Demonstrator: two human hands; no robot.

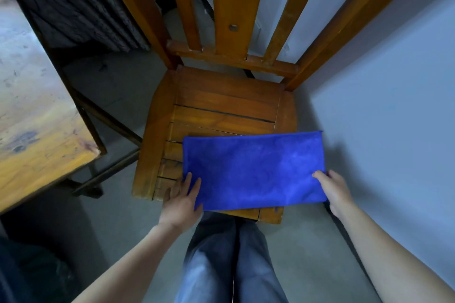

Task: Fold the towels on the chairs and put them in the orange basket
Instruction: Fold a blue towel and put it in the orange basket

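Lying flat across the front of the wooden chair (pixel 221 106), the blue towel (pixel 253 170) overhangs the seat's right edge toward the pale wall (pixel 381 106). The left hand (pixel 181 200) rests straight, slightly spread fingers on the towel's near left corner, and the right hand (pixel 336 192) pinches the near right corner, thumb on top. A worn table (pixel 37 130) stands left of the chair, with bare floor (pixel 110 86) between them.

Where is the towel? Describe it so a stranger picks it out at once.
Start at the wooden chair by the pale wall. On the front of its seat lies a flat rectangular towel, the left hand resting at its near left corner, the right hand pinching its near right one. It alone is bright blue.
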